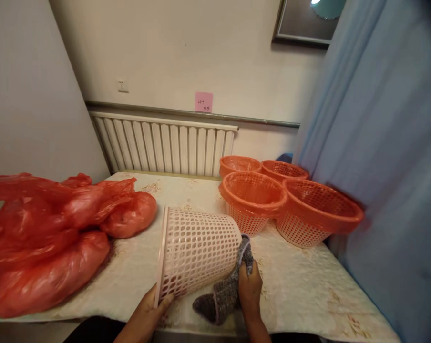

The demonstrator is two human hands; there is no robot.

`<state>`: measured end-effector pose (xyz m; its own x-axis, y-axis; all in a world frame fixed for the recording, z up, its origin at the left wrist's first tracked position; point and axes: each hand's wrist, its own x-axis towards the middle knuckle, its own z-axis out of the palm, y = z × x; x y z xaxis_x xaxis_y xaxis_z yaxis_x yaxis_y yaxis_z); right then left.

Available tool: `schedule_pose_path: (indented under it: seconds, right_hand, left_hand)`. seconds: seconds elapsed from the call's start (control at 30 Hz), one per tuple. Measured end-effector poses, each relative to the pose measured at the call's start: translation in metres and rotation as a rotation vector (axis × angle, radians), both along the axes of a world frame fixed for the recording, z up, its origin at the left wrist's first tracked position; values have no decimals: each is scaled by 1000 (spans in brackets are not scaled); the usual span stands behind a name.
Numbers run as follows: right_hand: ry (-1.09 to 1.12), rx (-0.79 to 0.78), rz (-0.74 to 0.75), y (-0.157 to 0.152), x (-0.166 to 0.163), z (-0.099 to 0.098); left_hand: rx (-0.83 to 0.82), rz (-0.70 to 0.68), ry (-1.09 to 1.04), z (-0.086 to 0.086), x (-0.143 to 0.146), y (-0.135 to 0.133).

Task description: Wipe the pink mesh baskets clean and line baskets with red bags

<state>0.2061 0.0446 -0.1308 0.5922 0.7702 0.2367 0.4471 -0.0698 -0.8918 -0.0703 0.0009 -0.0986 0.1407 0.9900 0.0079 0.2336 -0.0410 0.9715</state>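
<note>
From where I stand, a pink basket lies on its side near the front edge of the tabletop. Its long axis runs roughly from 9 o'clock to 3 o'clock, with the open mouth facing 9 o'clock and the narrower base at the 3 o'clock end.

The person's left hand is at the lower rim. Its grip is closed on that rim, thumb on top; the fingers underneath are hidden. From this hand the basket's body lies at about 1 o'clock.

The right hand is nearer the base. Its grip is clamped around a grey cloth, which may be a knitted sock. The upper end of the cloth is pressed against the base, which sits at about 11 o'clock from the hand. The loose end trails toward 7 o'clock and rests on the tabletop between the two hands.

Toward 2 o'clock from the basket are four orange baskets, upright and crowded together, the nearest just beside the pink one's base. At 9 o'clock is a heap of red plastic bags. A white radiator runs along the wall at 12 o'clock, and a blue curtain hangs at 3 o'clock.
</note>
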Motion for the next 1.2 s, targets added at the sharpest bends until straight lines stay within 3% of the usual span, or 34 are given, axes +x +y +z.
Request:
schedule_pose_path:
  seconds: [0.23,0.4,0.63,0.73,0.83,0.97,1.2]
  right_hand:
    - [-27,12,43,-9,-5,-1]
    - [-99,141,101,-20,-29,5]
    - [-494,582,467,-43,-96,36]
    - [-563,690,626,-54,-124,49]
    - [-548,699,638,-56,-140,57]
    - [-543,689,600,-45,-144,67]
    - [-513,552,563,-13,-147,112]
  left_hand:
    - [82,101,-64,27,0,7]
    - [134,49,-61,38,2,7]
    - [148,-13,-138,40,10,2]
    - [182,-59,-153,47,15,-2]
    - [213,-84,-130,49,16,-5]
    - [218,-89,-127,39,12,-5]
    - [199,-103,-173,30,8,-12]
